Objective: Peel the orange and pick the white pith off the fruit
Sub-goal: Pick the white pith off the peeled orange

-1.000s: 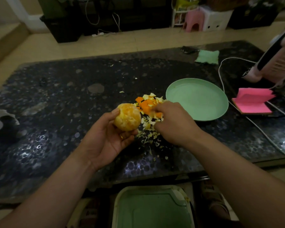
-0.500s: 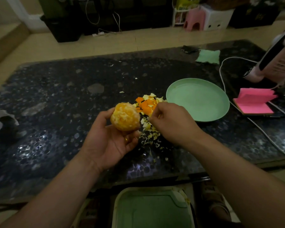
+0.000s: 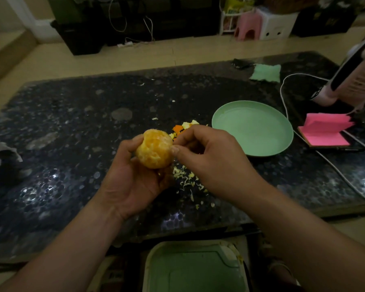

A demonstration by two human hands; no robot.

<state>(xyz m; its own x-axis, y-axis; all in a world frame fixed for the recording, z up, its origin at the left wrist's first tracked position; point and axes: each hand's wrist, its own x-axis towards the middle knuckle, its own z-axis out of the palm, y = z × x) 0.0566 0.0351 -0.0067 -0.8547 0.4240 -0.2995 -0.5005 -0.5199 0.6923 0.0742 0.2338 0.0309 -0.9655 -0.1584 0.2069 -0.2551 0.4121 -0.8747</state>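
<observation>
A person's left hand (image 3: 133, 186) cups a peeled orange (image 3: 154, 151) above the near middle of a dark speckled table (image 3: 72, 123), fingers curled round the fruit from below and behind. The right hand (image 3: 211, 159) meets it from the right, thumb and forefinger pinching at the fruit's side with the other fingers curled under; whether a strand of pith lies between them cannot be told. Chunks of orange peel (image 3: 180, 127) lie on the table just behind the hands, and pale pith shreds (image 3: 187, 180) are scattered beneath the right wrist. A mint-green plate (image 3: 253, 127) sits to the right, near a pink sticky-note pad (image 3: 325, 133) and a white cable (image 3: 282, 98). A green tub (image 3: 194, 268) stands below the table's near edge.
</observation>
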